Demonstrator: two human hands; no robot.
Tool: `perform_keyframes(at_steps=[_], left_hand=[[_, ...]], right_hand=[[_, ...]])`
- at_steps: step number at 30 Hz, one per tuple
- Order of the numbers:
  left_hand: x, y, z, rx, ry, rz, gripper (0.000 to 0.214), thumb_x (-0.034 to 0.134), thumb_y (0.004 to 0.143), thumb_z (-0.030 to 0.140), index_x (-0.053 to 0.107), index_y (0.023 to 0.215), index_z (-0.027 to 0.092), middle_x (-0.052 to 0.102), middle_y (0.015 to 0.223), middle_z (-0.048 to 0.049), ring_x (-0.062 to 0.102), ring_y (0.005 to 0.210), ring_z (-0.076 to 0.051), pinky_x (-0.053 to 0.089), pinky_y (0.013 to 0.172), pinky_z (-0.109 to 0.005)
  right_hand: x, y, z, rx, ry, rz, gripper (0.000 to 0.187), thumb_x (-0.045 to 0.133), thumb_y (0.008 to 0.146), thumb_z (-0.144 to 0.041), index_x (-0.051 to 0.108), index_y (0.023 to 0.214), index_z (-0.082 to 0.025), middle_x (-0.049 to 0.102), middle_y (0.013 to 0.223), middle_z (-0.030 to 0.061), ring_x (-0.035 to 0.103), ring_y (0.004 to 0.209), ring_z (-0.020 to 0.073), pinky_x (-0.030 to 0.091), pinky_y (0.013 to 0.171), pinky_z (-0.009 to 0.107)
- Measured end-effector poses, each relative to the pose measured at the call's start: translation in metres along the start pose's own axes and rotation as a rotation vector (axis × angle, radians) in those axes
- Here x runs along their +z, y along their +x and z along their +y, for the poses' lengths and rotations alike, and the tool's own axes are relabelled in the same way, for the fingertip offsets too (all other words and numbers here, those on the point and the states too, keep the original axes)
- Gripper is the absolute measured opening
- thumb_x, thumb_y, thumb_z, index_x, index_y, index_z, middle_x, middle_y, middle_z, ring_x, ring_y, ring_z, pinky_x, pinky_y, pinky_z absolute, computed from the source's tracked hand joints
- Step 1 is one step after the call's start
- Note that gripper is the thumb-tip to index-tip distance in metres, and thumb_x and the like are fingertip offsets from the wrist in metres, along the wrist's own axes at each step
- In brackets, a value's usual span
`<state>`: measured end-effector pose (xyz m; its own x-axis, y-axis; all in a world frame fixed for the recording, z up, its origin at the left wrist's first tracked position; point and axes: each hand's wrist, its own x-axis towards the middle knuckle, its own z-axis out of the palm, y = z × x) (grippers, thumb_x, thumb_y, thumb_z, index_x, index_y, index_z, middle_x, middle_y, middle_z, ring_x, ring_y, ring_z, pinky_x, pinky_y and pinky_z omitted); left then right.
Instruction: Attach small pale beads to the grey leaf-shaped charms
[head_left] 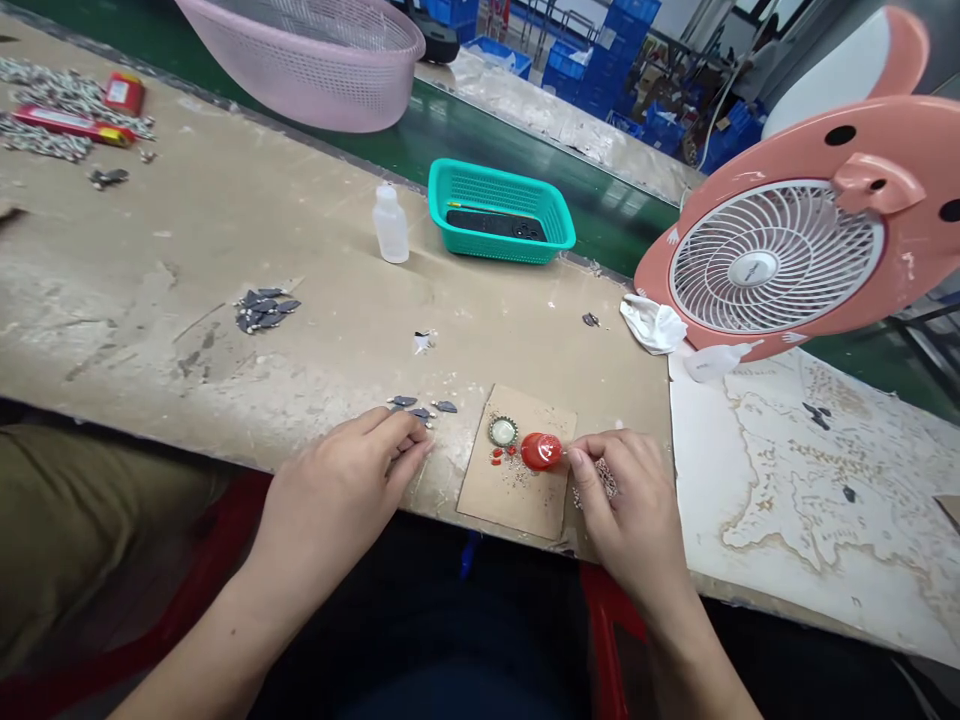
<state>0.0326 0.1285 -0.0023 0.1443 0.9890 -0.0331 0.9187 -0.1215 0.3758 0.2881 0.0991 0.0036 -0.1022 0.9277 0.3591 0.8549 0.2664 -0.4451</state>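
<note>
The right hand point(619, 500) pinches a red plastic cap point(541, 451) over a brown card point(517, 497). A bottle cap point(503, 432) with a green edge is just beside it. The left hand point(337, 490) curls loosely, holding nothing we can see, near small grey metal bits point(420, 410).

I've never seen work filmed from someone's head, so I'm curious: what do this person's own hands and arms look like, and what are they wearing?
The left hand and right hand are bare, with no gloves, rings or watch in view. The left forearm and right forearm show no sleeves. Lower down are what look like olive trousers and a dark top.
</note>
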Motion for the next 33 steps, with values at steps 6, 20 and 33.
perform_keyframes(at_steps=[6, 20, 33], left_hand=[[0.0, 0.004, -0.016, -0.027, -0.024, 0.012, 0.016, 0.065, 0.09, 0.037, 0.056, 0.091, 0.024, 0.069, 0.088, -0.002, 0.066, 0.079, -0.024, 0.041, 0.062, -0.032], [-0.01, 0.008, -0.032, -0.094, -0.152, 0.004, 0.019, 0.064, 0.087, 0.043, 0.06, 0.088, 0.024, 0.067, 0.078, -0.0015, 0.063, 0.069, -0.022, 0.041, 0.06, -0.03], [-0.017, 0.004, -0.023, 0.059, -0.023, -0.02, 0.016, 0.045, 0.092, 0.029, 0.046, 0.078, 0.022, 0.056, 0.071, -0.0005, 0.052, 0.06, -0.018, 0.034, 0.058, -0.032]], right_hand=[[0.001, 0.008, 0.001, -0.102, -0.089, -0.041, 0.011, 0.052, 0.1, -0.022, 0.061, 0.093, -0.021, 0.064, 0.087, 0.0047, 0.054, 0.083, 0.0218, 0.042, 0.077, 0.038], [-0.005, 0.011, -0.005, -0.069, 0.017, -0.06, 0.011, 0.056, 0.098, -0.023, 0.062, 0.089, -0.021, 0.063, 0.085, 0.003, 0.054, 0.084, 0.0201, 0.041, 0.077, 0.035], [-0.004, -0.007, -0.009, 0.395, 0.774, 0.0, 0.017, 0.06, 0.097, -0.036, 0.064, 0.086, -0.024, 0.059, 0.077, -0.003, 0.053, 0.073, 0.0118, 0.044, 0.066, 0.022]])
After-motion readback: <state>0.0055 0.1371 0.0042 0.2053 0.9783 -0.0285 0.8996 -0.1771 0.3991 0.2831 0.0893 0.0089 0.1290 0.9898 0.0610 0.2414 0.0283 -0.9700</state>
